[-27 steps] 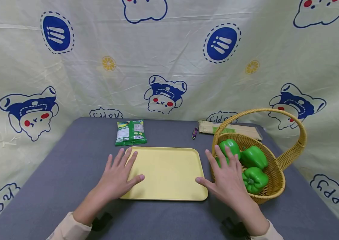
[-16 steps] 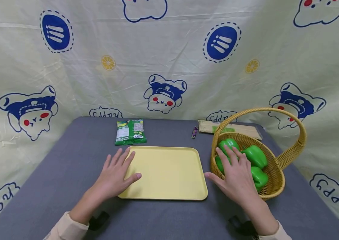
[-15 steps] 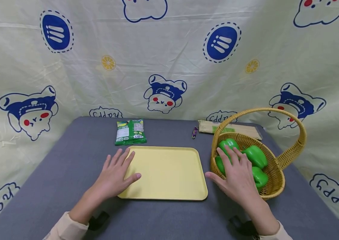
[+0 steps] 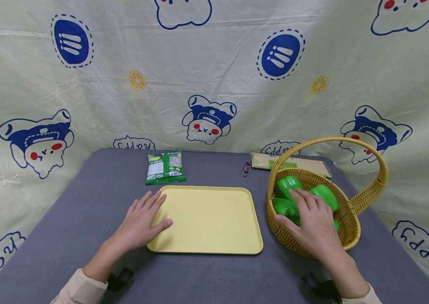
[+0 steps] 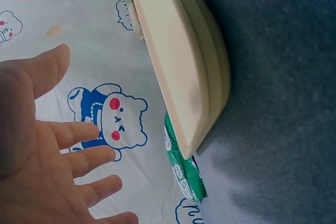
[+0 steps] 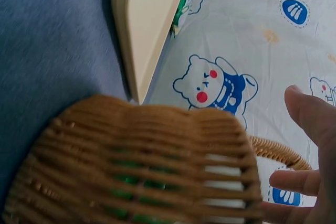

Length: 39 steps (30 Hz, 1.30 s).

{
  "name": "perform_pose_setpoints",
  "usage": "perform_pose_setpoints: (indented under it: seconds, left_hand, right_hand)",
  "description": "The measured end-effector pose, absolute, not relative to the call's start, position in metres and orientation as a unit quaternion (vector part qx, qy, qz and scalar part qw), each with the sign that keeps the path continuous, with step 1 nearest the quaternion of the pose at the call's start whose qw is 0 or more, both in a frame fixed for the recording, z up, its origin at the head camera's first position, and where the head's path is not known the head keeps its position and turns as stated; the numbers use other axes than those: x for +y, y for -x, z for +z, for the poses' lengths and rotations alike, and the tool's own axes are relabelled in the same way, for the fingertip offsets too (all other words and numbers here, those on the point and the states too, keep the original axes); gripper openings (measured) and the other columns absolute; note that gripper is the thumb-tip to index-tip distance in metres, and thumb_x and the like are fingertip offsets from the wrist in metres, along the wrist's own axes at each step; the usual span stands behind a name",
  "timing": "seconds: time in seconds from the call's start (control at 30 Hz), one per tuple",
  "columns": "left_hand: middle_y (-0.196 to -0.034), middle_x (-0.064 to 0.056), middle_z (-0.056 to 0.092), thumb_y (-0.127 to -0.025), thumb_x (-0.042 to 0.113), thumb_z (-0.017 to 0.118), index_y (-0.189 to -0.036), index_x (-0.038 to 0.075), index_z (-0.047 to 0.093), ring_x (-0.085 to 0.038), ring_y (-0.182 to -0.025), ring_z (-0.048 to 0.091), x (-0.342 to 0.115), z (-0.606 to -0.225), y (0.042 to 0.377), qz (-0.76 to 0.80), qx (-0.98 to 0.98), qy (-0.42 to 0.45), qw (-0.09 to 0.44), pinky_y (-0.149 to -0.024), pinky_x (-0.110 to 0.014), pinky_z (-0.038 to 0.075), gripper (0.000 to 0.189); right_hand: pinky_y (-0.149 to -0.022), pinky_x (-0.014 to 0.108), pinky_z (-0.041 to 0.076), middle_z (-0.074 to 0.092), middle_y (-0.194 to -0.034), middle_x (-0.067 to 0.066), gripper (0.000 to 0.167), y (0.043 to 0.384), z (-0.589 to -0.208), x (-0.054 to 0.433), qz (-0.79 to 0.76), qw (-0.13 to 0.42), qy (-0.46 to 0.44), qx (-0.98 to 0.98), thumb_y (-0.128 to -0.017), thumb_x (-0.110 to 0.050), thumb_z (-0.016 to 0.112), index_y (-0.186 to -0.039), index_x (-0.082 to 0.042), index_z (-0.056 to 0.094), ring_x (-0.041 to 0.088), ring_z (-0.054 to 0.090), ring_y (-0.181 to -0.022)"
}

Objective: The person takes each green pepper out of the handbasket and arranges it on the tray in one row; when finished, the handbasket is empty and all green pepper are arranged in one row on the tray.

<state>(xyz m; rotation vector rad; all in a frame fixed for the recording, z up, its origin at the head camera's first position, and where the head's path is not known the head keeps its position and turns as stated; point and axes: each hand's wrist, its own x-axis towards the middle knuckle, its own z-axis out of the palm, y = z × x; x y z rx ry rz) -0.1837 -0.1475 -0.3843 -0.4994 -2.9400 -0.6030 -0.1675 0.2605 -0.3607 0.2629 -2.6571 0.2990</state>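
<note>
My right hand (image 4: 317, 226) hovers over the wicker basket (image 4: 288, 238), fingers spread and slightly bent, covering part of what lies inside. Several green bell peppers (image 4: 286, 209) fill the basket; one under the hand is mostly hidden. In the right wrist view the thumb and fingers stand above the woven wall (image 6: 157, 156), with no pepper between them. My left hand (image 4: 138, 223) is spread over the left edge of the pale yellow tray (image 4: 207, 221). The left wrist view shows its fingers apart and holding nothing, beside the tray's corner (image 5: 184, 77).
Behind the tray lies a green snack packet (image 4: 166, 168). A small purple wrapped item (image 4: 246, 168) and a flat brown package (image 4: 298, 164) lie at the back right. The basket's tall handle (image 4: 374, 190) arches up on the right. A printed curtain (image 4: 214, 63) hangs behind the grey table.
My right hand has moved right, from the basket's left rim to above the peppers, its fingers bending a little. The left hand has drifted slightly left. The tray's left edge shows more.
</note>
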Motion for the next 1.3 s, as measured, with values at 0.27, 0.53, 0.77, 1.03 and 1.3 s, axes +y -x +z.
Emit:
perform_pose_setpoints:
  seconds: [0.27,0.53,0.77,1.03,1.3]
  left_hand:
    - [-0.153,-0.015,0.032,-0.09,0.041,0.059,-0.146,0.008,0.035,-0.041,-0.141,0.024,-0.153,-0.388,0.186,-0.2,-0.963,0.171,0.049,-0.108,-0.065,0.019,0.069]
    - [-0.151,-0.015,0.035,-0.09,0.038,0.06,-0.145,0.008,0.037,-0.041,-0.14,0.026,-0.162,-0.395,0.189,-0.213,-0.961,0.172,0.034,-0.106,-0.066,0.023,0.066]
    - [-0.151,-0.015,0.036,-0.09,0.036,0.061,-0.144,0.007,0.038,-0.041,-0.14,0.025,-0.168,-0.398,0.191,-0.226,-0.959,0.172,0.018,-0.102,-0.068,0.024,0.065]
    - [-0.148,-0.016,0.039,-0.09,0.033,0.062,-0.142,0.005,0.041,-0.043,-0.138,0.029,-0.175,-0.402,0.193,-0.234,-0.953,0.19,0.02,-0.097,-0.067,0.029,0.064]
    - [-0.148,-0.016,0.04,-0.089,0.034,0.063,-0.141,0.005,0.042,-0.044,-0.137,0.029,-0.179,-0.402,0.194,-0.244,-0.948,0.202,0.005,-0.096,-0.069,0.028,0.063]
  right_hand:
    - [-0.092,0.065,0.028,0.044,-0.137,0.025,0.076,0.166,-0.358,0.279,0.101,0.208,-0.076,-0.97,-0.082,-0.05,0.067,-0.138,-0.005,0.043,0.049,0.037,-0.119]
    - [-0.089,0.064,0.03,0.045,-0.134,0.027,0.075,0.166,-0.357,0.296,0.099,0.186,-0.073,-0.975,-0.081,-0.045,0.07,-0.137,-0.004,0.043,0.05,0.038,-0.116]
    - [-0.087,0.064,0.031,0.046,-0.131,0.028,0.073,0.167,-0.358,0.31,0.091,0.17,-0.066,-0.979,-0.08,-0.045,0.072,-0.134,-0.003,0.046,0.05,0.039,-0.112]
    - [-0.086,0.067,0.033,0.044,-0.135,0.026,0.076,0.167,-0.357,0.326,0.093,0.11,-0.072,-0.987,-0.079,-0.047,0.071,-0.136,-0.004,0.044,0.049,0.038,-0.114]
    - [-0.081,0.064,0.037,0.044,-0.134,0.026,0.078,0.166,-0.354,0.34,0.105,0.062,-0.091,-0.988,-0.077,-0.051,0.072,-0.136,-0.007,0.045,0.047,0.038,-0.114]
